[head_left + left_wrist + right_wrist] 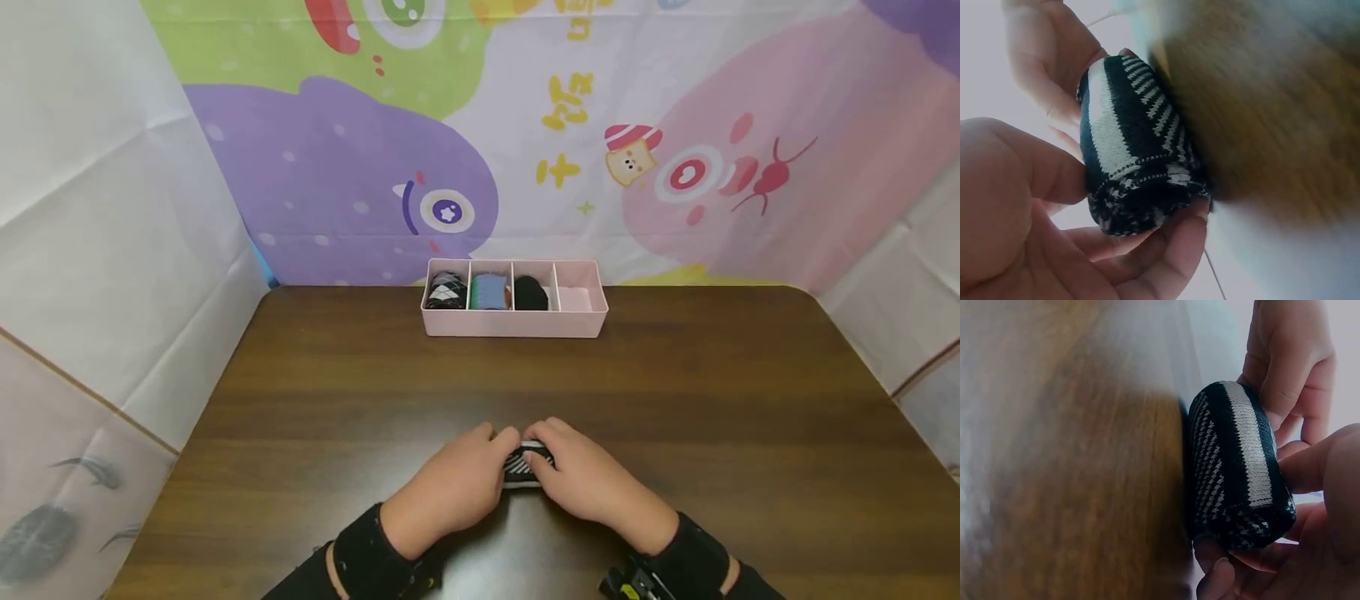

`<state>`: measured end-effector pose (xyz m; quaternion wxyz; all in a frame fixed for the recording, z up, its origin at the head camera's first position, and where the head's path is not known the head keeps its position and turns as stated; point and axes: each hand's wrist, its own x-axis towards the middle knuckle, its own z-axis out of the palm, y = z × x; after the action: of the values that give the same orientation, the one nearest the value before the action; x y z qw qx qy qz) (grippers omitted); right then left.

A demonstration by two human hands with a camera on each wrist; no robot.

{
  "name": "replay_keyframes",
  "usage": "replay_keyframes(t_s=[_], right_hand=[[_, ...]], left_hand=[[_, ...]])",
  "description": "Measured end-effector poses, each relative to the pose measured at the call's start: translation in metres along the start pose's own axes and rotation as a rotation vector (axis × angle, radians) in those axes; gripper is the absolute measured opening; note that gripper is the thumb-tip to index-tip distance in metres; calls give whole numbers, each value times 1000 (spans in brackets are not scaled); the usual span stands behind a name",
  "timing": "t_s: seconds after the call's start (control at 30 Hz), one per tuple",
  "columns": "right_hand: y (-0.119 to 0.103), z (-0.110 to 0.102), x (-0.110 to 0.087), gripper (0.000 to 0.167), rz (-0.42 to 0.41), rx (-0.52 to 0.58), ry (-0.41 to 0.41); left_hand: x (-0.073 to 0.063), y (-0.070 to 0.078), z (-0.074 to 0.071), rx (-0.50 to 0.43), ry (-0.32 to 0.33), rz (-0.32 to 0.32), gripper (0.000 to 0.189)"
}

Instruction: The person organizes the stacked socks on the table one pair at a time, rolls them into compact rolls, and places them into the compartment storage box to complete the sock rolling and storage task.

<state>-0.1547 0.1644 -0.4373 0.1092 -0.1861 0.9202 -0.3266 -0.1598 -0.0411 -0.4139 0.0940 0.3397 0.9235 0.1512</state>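
Note:
A black-and-white patterned knit sock (522,468), rolled into a tight bundle, is between the two hands near the middle of the table. My left hand (463,477) grips one end, thumb on the near side and fingers curled round the far side. The other end is gripped by my right hand (588,477) in the same way. Both wrist views show the rolled sock (1138,134) close over the wooden table, with its spiral end facing each camera and a white band along its side. The right wrist view shows the same sock (1235,462) with fingertips under its end.
At the table's back edge stands a pink box (517,325) with compartments. Inside are an argyle sock roll (447,292), a blue roll (490,292) and a black roll (531,294); the rightmost compartment is bare. A printed cloth (337,183) hangs behind the table.

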Motion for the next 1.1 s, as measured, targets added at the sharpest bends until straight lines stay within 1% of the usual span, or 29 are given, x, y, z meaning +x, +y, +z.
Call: replay_keyframes(t_s=[0.07, 0.13, 0.23, 0.3, 0.37, 0.4, 0.47, 0.57, 0.63, 0.7, 0.77, 0.83, 0.9, 1.0, 1.1], right_hand=[[-1, 0, 0, 20, 3, 15, 1], [-1, -1, 0, 19, 9, 17, 0], [-1, -1, 2, 18, 20, 8, 2], [-1, -1, 3, 18, 30, -1, 8], [-2, 0, 4, 18, 42, -9, 15], [-2, 0, 5, 18, 50, -12, 17], [-4, 1, 5, 20, 71, -26, 19], [-8, 1, 4, 27, 118, -83, 29], [-13, 0, 2, 37, 159, -155, 57], [-20, -3, -2, 50, 212, -225, 86], [-25, -6, -6, 58, 259, -252, 89], [-29, -7, -9, 60, 288, -228, 73], [-31, -8, -10, 58, 293, -157, 38], [-32, -7, -10, 55, 278, -41, 7], [-32, -6, -11, 57, 275, 38, -8]], left_hand=[[-1, 1, -1, 19, 5, 7, 15], [-3, 3, -1, 63, 24, 22, 22], [-4, 4, 1, 142, 85, 58, 34], [-4, 4, 2, 192, 132, 91, 37], [-2, 3, 3, 214, 158, 107, 38], [-1, 3, 3, 212, 157, 107, 37], [0, 3, 4, 184, 146, 101, 37], [1, 2, 4, 117, 131, 80, 38], [1, 2, 5, 79, 126, 64, 34], [1, 3, 4, 43, 116, 42, 24], [1, 3, 4, 7, 98, 12, 18], [1, 5, 4, -40, 89, -18, 21], [0, 6, 5, -79, 82, -42, 27], [-1, 10, 6, -128, 69, -64, 36], [-3, 12, 7, -188, 33, -77, 41]])
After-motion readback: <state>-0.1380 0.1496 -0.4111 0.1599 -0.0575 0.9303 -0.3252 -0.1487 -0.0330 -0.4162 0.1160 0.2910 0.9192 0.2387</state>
